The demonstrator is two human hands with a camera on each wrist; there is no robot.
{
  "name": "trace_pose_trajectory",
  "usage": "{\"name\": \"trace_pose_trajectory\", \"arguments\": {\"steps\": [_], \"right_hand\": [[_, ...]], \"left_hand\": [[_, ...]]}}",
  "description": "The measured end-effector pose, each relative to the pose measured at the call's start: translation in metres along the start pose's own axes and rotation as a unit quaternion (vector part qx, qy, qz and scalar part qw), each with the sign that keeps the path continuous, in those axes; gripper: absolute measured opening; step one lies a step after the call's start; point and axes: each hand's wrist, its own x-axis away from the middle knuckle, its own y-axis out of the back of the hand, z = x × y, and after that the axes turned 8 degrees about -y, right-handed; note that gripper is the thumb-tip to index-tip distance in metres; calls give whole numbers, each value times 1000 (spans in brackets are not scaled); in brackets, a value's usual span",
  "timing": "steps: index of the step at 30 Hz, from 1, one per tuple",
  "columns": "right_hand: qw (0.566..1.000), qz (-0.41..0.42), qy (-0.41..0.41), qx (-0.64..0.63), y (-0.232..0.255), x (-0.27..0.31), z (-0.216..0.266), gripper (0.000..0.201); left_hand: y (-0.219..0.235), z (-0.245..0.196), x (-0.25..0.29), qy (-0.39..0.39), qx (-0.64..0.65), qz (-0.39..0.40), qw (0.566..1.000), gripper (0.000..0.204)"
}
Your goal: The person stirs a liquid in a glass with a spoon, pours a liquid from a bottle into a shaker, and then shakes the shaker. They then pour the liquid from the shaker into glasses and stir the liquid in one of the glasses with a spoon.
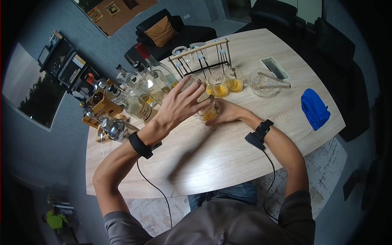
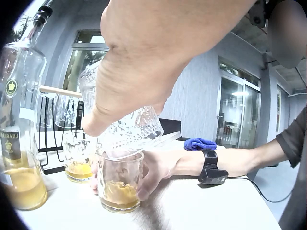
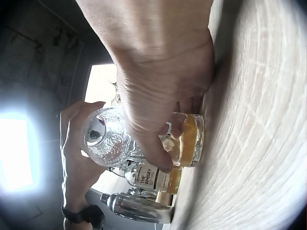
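My left hand [image 1: 179,100] grips a patterned clear mixing glass [image 2: 136,129] from above. The mixing glass is tipped over, its mouth right at the rim of a tumbler [image 2: 120,194]. Yellow liquid covers the bottom of that tumbler, which stands on the table. Curled round the tumbler's side is my right hand [image 1: 226,112], with the thumb [image 3: 156,155] along the near wall in the right wrist view. From the head view, my left fingers hide most of the mixing glass.
Two more tumblers [image 1: 219,90] with yellow liquid stand behind my right hand, before a black rack [image 1: 200,55]. Several bottles [image 1: 141,107] and a metal shaker [image 1: 114,128] crowd the left. Toward the right are a glass bowl [image 1: 261,90] with tongs and a blue cloth [image 1: 314,109].
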Motion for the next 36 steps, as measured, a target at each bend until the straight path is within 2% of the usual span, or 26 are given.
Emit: {"name": "trace_pose_trajectory", "arguments": {"steps": [10,19,27,36], "right_hand": [[999,-4,40,3,0,-7,-12,88],[999,-4,28,18,1,-3,-5,94],[1000,-4,-17,12,0,3,5,91],[1000,2,-16,9,1,3,5,90]], "left_hand": [[2,1,0,2,2,0,1000,67],[0,1,0,6,7,-5,1000,67],[0,0,0,4,-3,10,1000,70],[0,0,0,4,9,16,1000,73]]}}
